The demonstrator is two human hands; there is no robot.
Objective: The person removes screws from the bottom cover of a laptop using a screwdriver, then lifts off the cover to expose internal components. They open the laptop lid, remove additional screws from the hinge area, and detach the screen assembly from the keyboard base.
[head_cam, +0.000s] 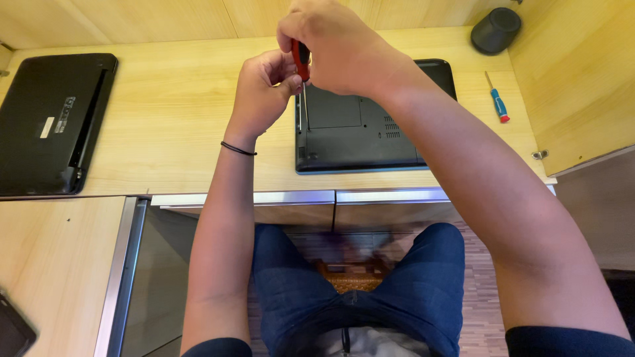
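Both hands meet above the far left corner of a black laptop (370,135) that lies upside down on the wooden desk (172,112). The right hand (337,46) is closed around the red handle of a screwdriver (301,63), covering its top, and holds the tool almost upright. The left hand (261,89) comes from the left side, and its thumb and fingers pinch the same screwdriver just under the handle. The thin metal shaft goes down from the hands to the laptop's left edge; whether the tip touches it I cannot tell. Most of the laptop lies just below and to the right of the hands, partly hidden by the right forearm. A second black laptop (56,122) rests well apart on the left. A small blue and red screwdriver (497,100) lies on the right, near a dark round object (496,30).
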